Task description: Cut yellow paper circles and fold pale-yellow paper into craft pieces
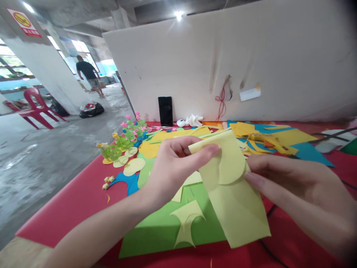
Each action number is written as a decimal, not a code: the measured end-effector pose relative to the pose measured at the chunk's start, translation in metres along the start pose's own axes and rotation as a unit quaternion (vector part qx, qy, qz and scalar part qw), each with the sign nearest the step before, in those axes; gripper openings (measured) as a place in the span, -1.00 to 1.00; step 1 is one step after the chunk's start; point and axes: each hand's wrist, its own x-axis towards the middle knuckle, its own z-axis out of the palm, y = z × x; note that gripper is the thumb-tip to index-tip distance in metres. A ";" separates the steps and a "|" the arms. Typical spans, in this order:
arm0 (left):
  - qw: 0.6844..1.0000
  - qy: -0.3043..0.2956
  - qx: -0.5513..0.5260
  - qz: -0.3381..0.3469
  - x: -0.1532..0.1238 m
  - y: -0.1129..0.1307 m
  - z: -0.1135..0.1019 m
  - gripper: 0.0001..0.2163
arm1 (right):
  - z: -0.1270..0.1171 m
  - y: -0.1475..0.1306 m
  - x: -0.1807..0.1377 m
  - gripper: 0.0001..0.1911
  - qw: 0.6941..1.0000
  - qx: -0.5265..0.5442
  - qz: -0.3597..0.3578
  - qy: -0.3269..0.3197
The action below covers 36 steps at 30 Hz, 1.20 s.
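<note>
A pale yellow sheet of paper (237,216) is held up over the table, tilted, its top edge between the thumb and fingers of my left hand (178,160). Against its upper part lies a pale yellow piece with a rounded edge (231,167); whether it is separate or a folded flap, I cannot tell. My right hand (295,186) pinches the right side of the paper beside that curve. Below, a green sheet (156,230) carries a pale yellow offcut with curved cut-outs (188,223).
Yellow paper circles (134,166) and small paper flowers (131,130) stand at the left on the red tabletop (75,208). A yellow glue gun (275,143) lies behind my right hand. A phone (165,111) leans on the white board (195,67). A person (88,72) is far off.
</note>
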 end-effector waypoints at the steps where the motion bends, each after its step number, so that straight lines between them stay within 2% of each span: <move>1: 1.000 0.000 0.001 0.000 0.000 0.000 0.000 -0.89 | 0.000 0.000 0.000 -0.81 1.000 -0.002 -0.003 0.003; 7: 1.000 -0.014 -0.019 -0.003 0.000 0.000 0.000 -0.90 | 0.001 0.000 0.000 -0.81 1.000 -0.001 -0.003 0.003; 21: 1.000 -0.002 -0.004 0.000 0.000 -0.002 0.000 -0.87 | 0.001 0.002 0.001 -0.81 1.000 -0.004 0.004 -0.005; 25: 1.000 -0.006 0.000 -0.004 -0.002 -0.004 -0.002 -0.86 | 0.002 0.004 -0.003 -0.80 0.999 0.006 0.038 -0.035; 29: 1.000 -0.015 0.017 -0.015 -0.004 -0.005 -0.002 -0.85 | 0.004 0.005 -0.003 -0.84 0.997 0.049 0.040 -0.042; 33: 0.999 -0.029 0.026 -0.010 -0.004 -0.005 0.000 -0.86 | 0.007 0.005 0.000 -0.81 0.988 0.125 0.032 -0.082; 36: 0.999 -0.036 0.015 -0.007 -0.004 -0.005 0.001 -0.87 | 0.008 0.004 0.000 -0.80 0.989 0.121 0.046 -0.075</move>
